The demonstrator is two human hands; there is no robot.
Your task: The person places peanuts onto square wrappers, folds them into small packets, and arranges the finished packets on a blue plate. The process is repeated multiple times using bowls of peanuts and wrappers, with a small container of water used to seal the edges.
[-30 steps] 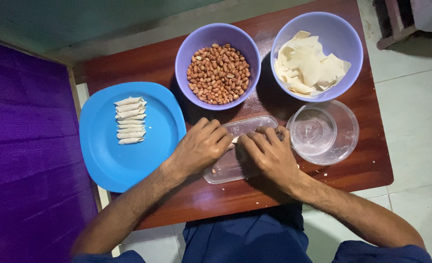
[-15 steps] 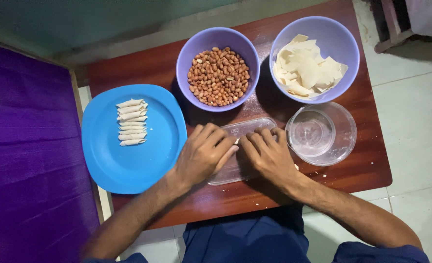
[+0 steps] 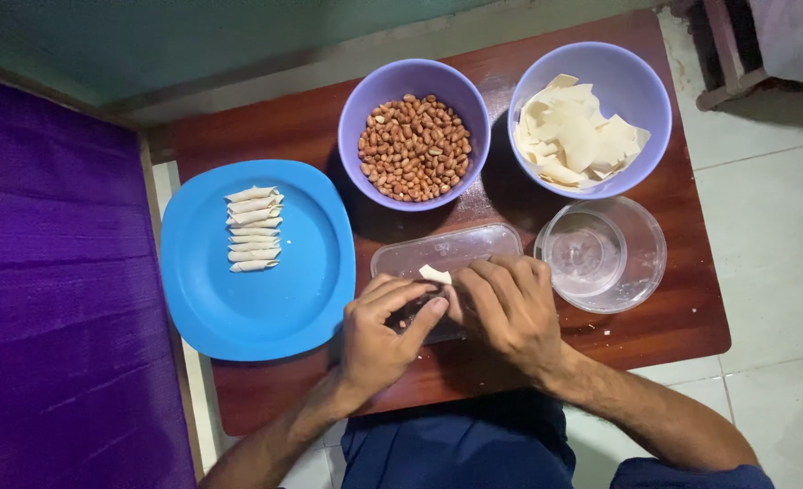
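My left hand (image 3: pixel 385 337) and my right hand (image 3: pixel 508 308) meet over a clear plastic lid (image 3: pixel 445 251) lying flat on the brown wooden table (image 3: pixel 655 317). Between the fingertips of both hands sits a small pale dough piece (image 3: pixel 435 273), pinched and partly hidden by the fingers. A lilac bowl of peanuts (image 3: pixel 414 145) stands just beyond the hands. Another lilac bowl with cut pale dough sheets (image 3: pixel 575 136) stands at the back right. Several rolled dough pieces (image 3: pixel 254 230) lie in a column on a blue plate (image 3: pixel 283 290) at the left.
A clear glass bowl (image 3: pixel 605 255) stands right of my right hand. A purple cloth surface (image 3: pixel 57 299) borders the table on the left. White floor tiles (image 3: pixel 773 235) lie to the right, with a wooden furniture leg (image 3: pixel 727 54) at the top right.
Both hands have drawn back toward me along the lid, and the dough piece now shows between the fingertips. The bowls and plate have not moved.
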